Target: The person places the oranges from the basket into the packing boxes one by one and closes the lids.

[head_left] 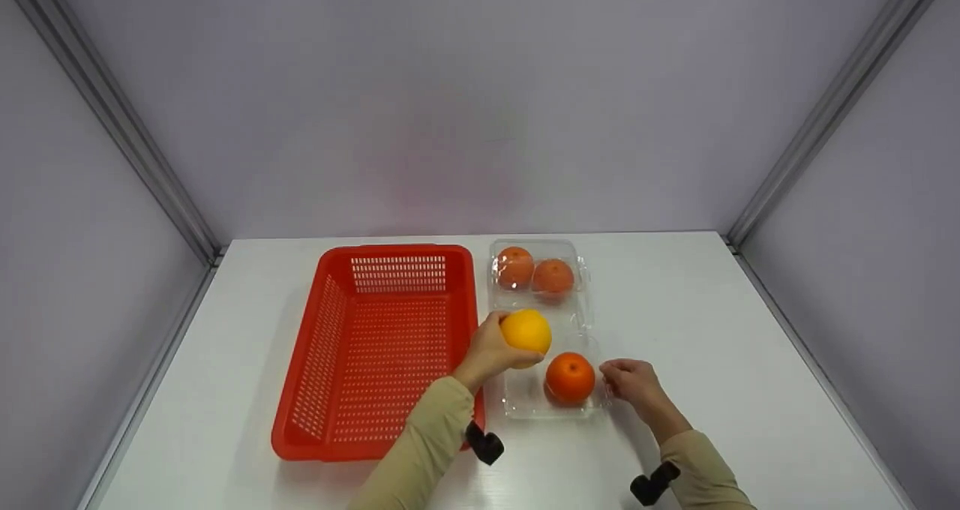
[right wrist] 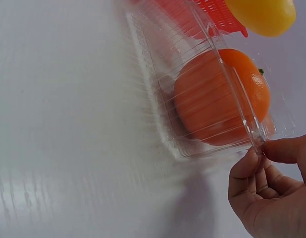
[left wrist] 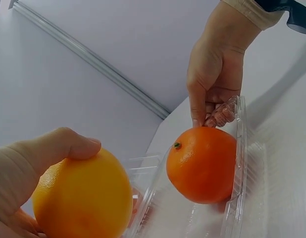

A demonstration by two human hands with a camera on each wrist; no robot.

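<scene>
My left hand [head_left: 489, 354] grips a yellow-orange orange [head_left: 526, 331] above the clear plastic clamshell box [head_left: 521, 406]. In the left wrist view its thumb lies over the top of that yellow-orange orange [left wrist: 86, 196]. A deeper orange mandarin-like fruit [head_left: 570, 379] sits in the near part of the box, against the right wall. My right hand [head_left: 634, 384] pinches the box's near right rim between thumb and index finger, as the right wrist view shows at the rim corner [right wrist: 258, 141]. Two more orange fruits [head_left: 515, 268] lie in the far part, seen through clear plastic.
A red slotted plastic basket [head_left: 300, 360] stands just left of the box, with nothing visible inside. Both rest on a white table [head_left: 697, 307] bounded by pale walls with grey metal rails [head_left: 832, 90].
</scene>
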